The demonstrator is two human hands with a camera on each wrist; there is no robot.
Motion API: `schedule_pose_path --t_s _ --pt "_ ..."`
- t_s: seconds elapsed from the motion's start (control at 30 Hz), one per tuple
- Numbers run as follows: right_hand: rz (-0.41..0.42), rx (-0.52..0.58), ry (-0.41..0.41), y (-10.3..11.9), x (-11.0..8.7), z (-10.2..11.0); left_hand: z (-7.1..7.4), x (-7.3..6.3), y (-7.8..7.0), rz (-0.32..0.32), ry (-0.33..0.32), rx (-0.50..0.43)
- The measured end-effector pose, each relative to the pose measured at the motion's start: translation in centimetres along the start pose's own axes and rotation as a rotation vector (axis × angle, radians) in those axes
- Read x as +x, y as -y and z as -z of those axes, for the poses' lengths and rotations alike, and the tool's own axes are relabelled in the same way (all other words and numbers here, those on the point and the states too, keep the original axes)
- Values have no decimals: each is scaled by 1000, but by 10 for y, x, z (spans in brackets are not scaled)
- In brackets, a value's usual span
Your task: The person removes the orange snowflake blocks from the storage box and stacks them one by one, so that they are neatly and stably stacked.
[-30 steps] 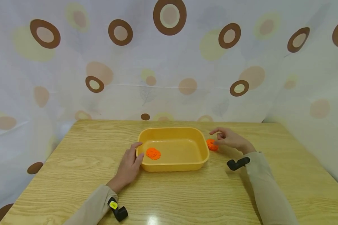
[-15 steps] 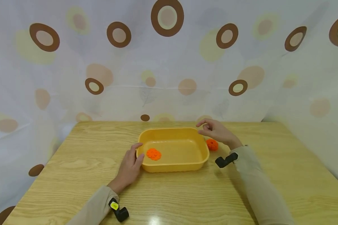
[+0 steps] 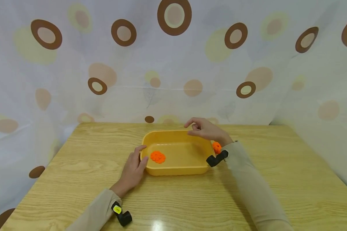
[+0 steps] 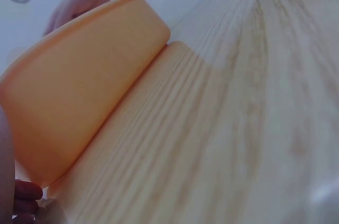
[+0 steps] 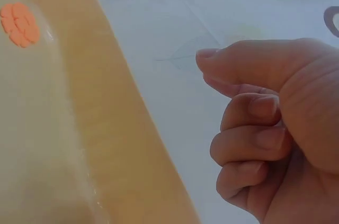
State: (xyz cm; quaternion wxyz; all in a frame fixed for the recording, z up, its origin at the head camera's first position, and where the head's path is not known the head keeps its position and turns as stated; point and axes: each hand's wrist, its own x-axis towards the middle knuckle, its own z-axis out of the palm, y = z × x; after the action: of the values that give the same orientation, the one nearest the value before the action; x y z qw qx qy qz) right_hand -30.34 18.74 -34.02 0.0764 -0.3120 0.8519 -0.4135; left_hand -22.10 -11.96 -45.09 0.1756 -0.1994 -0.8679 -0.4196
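A yellow plastic tub stands on the table, with overlapping orange flower-shaped discs in its left part. My left hand grips the tub's left end; some lower fingers curl beside its base in the left wrist view. Above the tub's far right rim is my right hand, with nothing visible in it. Its index finger and thumb are a little apart in the head view; the other fingers are loosely bent. More orange discs lie just outside the tub's right end, partly hidden by the right wrist.
The wooden table reaches back to a patterned curtain, which also stands along the sides. A black camera is strapped to the right wrist and another black camera to the left wrist.
My right hand has moved left and up, from the discs beside the tub to above its far right rim. My left hand and the tub have stayed in place.
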Motion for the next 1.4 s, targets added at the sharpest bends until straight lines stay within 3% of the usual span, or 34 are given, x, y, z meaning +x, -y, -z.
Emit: schedule_pose_path --t_s 0.47,0.77,1.1,1.4 --pt "18 -55 165 5 25 -21 0 0 -2 7 -2 2" --pt "17 -114 238 16 44 -35 0 0 0 -28 -32 4" --pt "20 -46 372 19 63 -55 -1 1 1 -25 -16 -1" --pt "128 -66 446 20 71 -60 1 1 0 -18 -21 13"
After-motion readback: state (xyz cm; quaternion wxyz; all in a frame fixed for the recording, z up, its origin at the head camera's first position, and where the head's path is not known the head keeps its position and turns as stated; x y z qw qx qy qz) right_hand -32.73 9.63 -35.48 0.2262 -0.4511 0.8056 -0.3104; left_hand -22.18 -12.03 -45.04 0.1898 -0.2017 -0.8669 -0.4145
